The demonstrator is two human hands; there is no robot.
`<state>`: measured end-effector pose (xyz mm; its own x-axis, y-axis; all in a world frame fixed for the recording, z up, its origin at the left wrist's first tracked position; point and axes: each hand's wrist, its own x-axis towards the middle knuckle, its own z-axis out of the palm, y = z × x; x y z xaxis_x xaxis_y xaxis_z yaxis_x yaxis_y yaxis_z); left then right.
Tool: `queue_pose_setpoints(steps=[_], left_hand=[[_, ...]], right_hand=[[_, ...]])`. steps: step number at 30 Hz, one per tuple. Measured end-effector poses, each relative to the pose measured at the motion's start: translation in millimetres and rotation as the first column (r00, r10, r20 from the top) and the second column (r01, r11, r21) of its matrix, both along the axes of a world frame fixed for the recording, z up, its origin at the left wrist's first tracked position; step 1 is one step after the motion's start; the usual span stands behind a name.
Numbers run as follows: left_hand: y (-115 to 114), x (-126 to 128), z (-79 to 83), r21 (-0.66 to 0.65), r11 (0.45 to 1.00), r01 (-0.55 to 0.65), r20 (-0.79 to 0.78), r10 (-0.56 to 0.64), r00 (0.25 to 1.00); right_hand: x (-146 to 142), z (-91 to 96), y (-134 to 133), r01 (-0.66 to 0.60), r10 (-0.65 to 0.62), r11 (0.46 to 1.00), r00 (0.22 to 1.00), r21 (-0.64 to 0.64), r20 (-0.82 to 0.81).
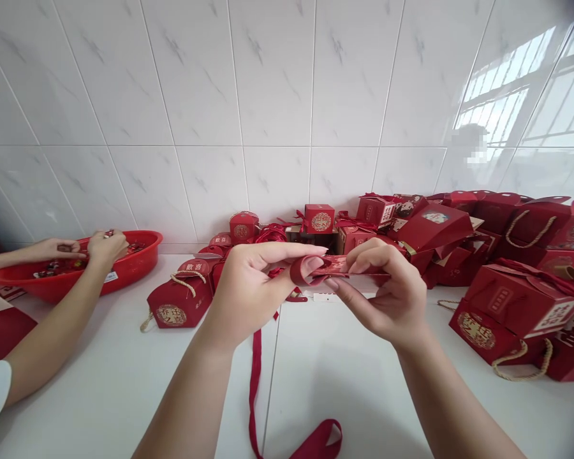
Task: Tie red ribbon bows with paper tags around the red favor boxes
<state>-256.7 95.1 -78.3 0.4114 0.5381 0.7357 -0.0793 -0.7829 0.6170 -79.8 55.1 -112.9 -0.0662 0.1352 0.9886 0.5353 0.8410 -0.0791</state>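
In front of me, at the middle of the head view, both hands are closed on a flat red piece with gold print (335, 263), seen nearly edge-on; I cannot tell whether it is a card or a folded box. My left hand (251, 290) pinches its left end, with a dark red ribbon (296, 273) looped at the thumb. From the right, the fingers and thumb of my right hand (387, 296) grip the same piece. A long red ribbon (255, 389) trails down below my left hand and curls on the white table (354, 389).
At the left, another person's hands (108, 245) work in a red basin (146, 248) of small wrapped items. A red gift box with rope handle (179, 306) stands beside it. Several red boxes (435, 223) are heaped along the tiled wall, more boxes (497, 306) at right.
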Motion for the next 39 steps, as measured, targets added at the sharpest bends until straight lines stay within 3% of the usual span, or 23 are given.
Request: queue_pose_setpoints(steps=[4,8,13,20,31,33,36,39], left_hand=[[-1,0,0.4,0.020,0.998,0.052,-0.028,-0.051,0.998],[-2,-7,2.4,0.112,0.973,0.201,-0.096,-0.190,0.977],[1,-13,2.0,0.100,0.950,0.296,-0.121,-0.284,0.951],[-1,-4,-0.4,0.194,0.959,0.208,-0.169,-0.176,0.970],[1,4,-3.1,0.378,0.926,0.013,-0.053,0.008,0.999],[5,3,-3.8,0.391,0.920,0.012,-0.046,0.007,0.999],[15,-2,-2.8,0.414,0.910,0.023,-0.090,0.015,0.996],[23,-8,-0.2,0.442,0.896,0.037,-0.162,0.039,0.986]], right_hand=[[1,0.4,1,-0.001,0.001,1.000,1.000,0.007,0.012],[1,1.5,1,-0.033,0.032,0.998,0.999,0.051,0.020],[0,1.6,1,-0.072,0.071,0.995,0.997,0.072,0.014],[0,4.5,-5,-0.004,0.003,0.990,1.000,0.138,0.008],[0,3.6,-3,0.044,-0.030,0.981,0.997,0.190,-0.073],[-3,2.2,-2,-0.004,0.020,0.991,0.993,0.134,-0.115],[-8,0.6,-1,-0.152,0.132,0.984,0.970,-0.090,-0.205],[-9,0.6,-1,-0.337,0.230,0.872,0.922,-0.355,-0.310]])
